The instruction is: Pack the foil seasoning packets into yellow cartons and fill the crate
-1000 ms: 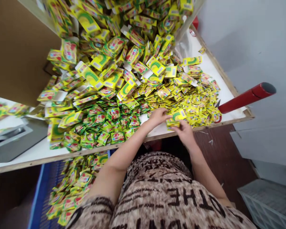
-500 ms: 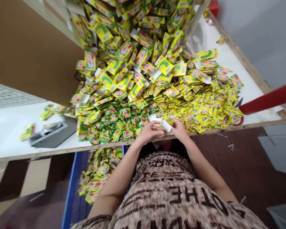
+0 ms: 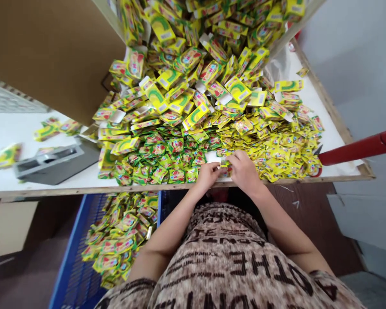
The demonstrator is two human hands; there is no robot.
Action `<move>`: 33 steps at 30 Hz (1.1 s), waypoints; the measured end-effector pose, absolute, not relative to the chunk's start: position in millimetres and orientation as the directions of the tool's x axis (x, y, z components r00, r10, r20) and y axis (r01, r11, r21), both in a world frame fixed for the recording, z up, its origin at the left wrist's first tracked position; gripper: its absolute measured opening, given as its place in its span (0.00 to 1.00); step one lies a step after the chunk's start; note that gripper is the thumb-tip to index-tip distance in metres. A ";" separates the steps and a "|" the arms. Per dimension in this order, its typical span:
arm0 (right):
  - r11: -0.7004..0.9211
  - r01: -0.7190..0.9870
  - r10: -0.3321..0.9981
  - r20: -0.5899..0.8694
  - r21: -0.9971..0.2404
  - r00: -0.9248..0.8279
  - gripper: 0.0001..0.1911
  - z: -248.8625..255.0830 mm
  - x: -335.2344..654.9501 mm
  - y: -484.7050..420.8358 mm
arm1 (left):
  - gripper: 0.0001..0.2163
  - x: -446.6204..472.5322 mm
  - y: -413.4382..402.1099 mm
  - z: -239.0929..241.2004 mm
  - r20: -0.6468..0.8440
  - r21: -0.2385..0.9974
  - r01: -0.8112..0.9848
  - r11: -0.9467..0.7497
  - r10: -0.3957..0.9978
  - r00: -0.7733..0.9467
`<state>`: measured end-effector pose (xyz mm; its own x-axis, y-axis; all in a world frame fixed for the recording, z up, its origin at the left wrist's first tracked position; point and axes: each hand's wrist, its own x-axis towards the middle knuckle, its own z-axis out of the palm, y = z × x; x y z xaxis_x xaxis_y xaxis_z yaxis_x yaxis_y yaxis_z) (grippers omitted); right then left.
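At the table's front edge both hands meet around a small candy box (image 3: 224,170), printed yellow and green and mostly hidden by the fingers. My left hand (image 3: 209,175) is closed on its left side. My right hand (image 3: 244,172) has its fingers bent and pressed together over the right end of the box. Just left of the hands lies a heap of green sachets (image 3: 159,156). To the right spreads a pile of small yellow sachets (image 3: 276,150). Behind both, many yellow-green boxes (image 3: 189,81) are heaped up, several with white flaps open.
Scissors (image 3: 315,165) lie at the right by a red pole (image 3: 360,146). A grey metal stand (image 3: 54,163) rests at the left, near a brown cardboard panel (image 3: 51,56). Below the table edge, a blue crate (image 3: 73,240) holds filled packets (image 3: 122,236).
The right hand has moved up over the box, and the open white flap seen earlier is now covered. The left hand remains at the box. The camera view has shifted slightly.
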<state>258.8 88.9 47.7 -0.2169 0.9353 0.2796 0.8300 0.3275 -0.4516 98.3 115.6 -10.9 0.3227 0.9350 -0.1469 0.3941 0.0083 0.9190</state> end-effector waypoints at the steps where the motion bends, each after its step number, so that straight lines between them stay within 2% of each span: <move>1: 0.306 0.854 0.945 0.242 -0.422 -0.219 0.15 50.6 257.2 88.8 | 0.18 98.1 115.1 -12.6 -0.138 0.920 0.392 0.001 0.937 0.321; 3: 0.262 0.871 0.963 0.175 -0.415 -0.206 0.15 55.7 255.8 89.1 | 0.17 97.0 113.9 -15.6 -0.128 0.924 0.382 -0.003 0.940 0.316; 7: 0.242 0.842 0.970 0.092 -0.482 -0.227 0.16 61.5 258.3 91.1 | 0.16 93.5 110.8 -20.3 -0.103 0.941 0.338 -0.013 0.941 0.323; 12: 0.323 0.839 0.946 0.132 -0.438 -0.296 0.09 62.7 258.6 90.6 | 0.14 90.4 108.1 -23.1 -0.081 0.952 0.306 -0.026 0.939 0.334; 16: 0.335 0.890 0.941 0.158 -0.310 -0.299 0.11 60.8 251.8 89.4 | 0.13 91.5 106.3 -22.8 -0.069 0.950 0.308 -0.046 0.933 0.353; 18: 0.374 0.902 0.927 0.132 -0.216 -0.352 0.10 61.1 248.2 89.7 | 0.11 93.3 105.9 -22.6 -0.021 0.942 0.319 -0.103 0.931 0.364; 20: 0.411 0.894 0.912 0.099 -0.178 -0.399 0.08 63.7 247.3 90.4 | 0.08 95.5 106.0 -22.6 0.059 0.933 0.316 -0.170 0.941 0.332; 23: 0.448 0.850 0.892 0.071 -0.277 -0.447 0.06 71.0 254.0 92.6 | 0.10 98.0 106.7 -22.6 0.093 0.964 0.213 -0.158 0.954 0.284; 27: 0.409 0.794 0.911 0.149 -0.449 -0.385 0.09 73.8 270.8 99.6 | 0.12 98.3 107.0 -21.3 -0.036 0.999 0.002 0.038 0.926 0.375; 30: 0.458 0.751 0.889 0.235 -0.475 -0.393 0.09 62.1 278.7 106.4 | 0.15 99.6 107.5 -21.7 -0.057 0.991 -0.089 0.101 0.912 0.406; 33: 0.505 0.722 0.861 0.227 -0.473 -0.455 0.10 46.0 283.5 109.7 | 0.17 103.6 108.5 -24.2 -0.077 0.987 -0.096 0.126 0.911 0.405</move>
<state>283.5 109.7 46.0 -0.4548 0.8613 0.2266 0.7219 0.5055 -0.4726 103.6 108.5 -24.2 0.4053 0.9109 -0.0770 -0.0959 0.1261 0.9874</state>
